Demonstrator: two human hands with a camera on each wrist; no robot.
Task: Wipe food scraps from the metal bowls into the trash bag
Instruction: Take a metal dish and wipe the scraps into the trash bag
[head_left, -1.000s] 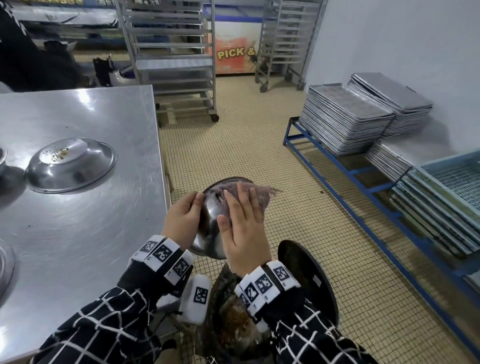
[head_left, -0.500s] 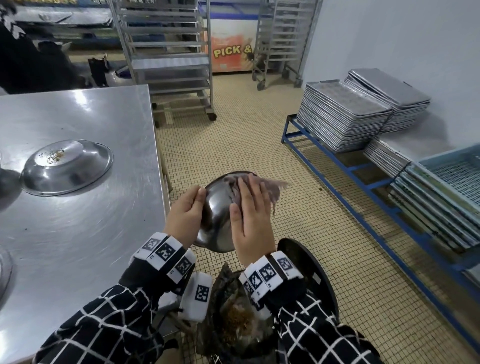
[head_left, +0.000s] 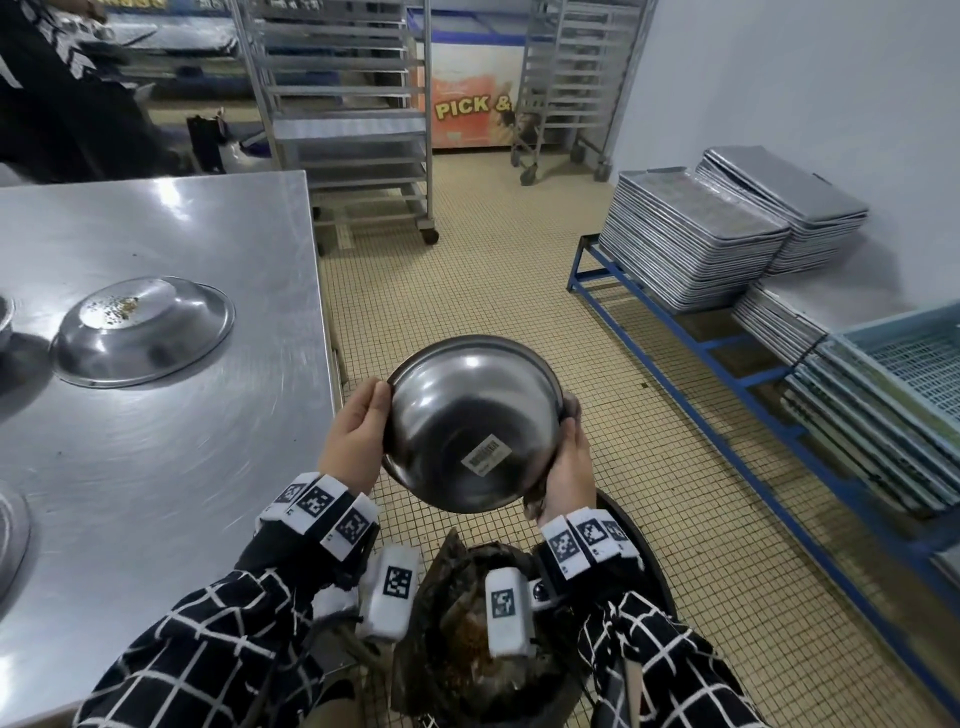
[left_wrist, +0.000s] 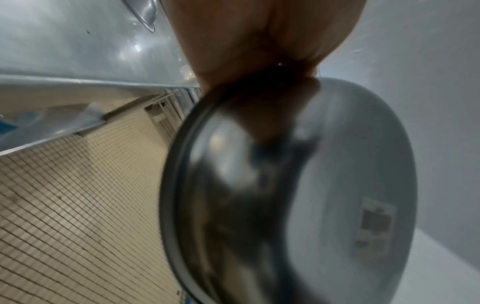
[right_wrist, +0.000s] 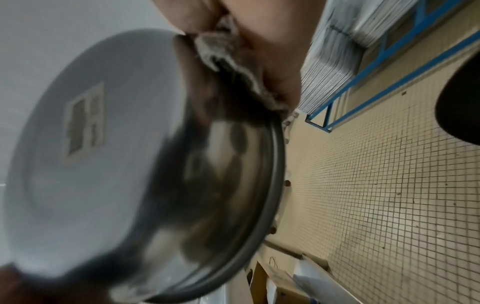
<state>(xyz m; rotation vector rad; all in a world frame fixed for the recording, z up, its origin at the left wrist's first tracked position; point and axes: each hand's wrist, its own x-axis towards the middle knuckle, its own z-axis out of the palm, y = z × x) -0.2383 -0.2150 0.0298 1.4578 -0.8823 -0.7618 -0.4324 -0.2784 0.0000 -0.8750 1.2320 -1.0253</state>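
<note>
A metal bowl (head_left: 472, 415) hangs above the trash bag, tipped so its underside and a paper label face me. My left hand (head_left: 358, 441) grips its left rim, thumb on the outside. My right hand (head_left: 569, 462) cups the right rim and holds a grey cloth (right_wrist: 226, 55) bunched against it. In the wrist views the bowl (left_wrist: 337, 185) (right_wrist: 103, 164) is close and blurred, and its inside is hidden. The trash bag (head_left: 457, 587), brown with scraps, sits open in a black bin (head_left: 644, 551) right beneath my wrists.
A steel table (head_left: 182, 467) lies to my left, bearing an upturned bowl (head_left: 140, 332) with crumbs on its base. A blue rack (head_left: 701, 348) with stacked trays (head_left: 691, 239) lines the right wall. Wheeled racks (head_left: 353, 130) stand at the back. Another person (head_left: 52, 78) is at top left.
The bowl has turned from side-on to underside facing me. My right hand left the bowl's inside, where it pressed the cloth, and now sits at the right rim.
</note>
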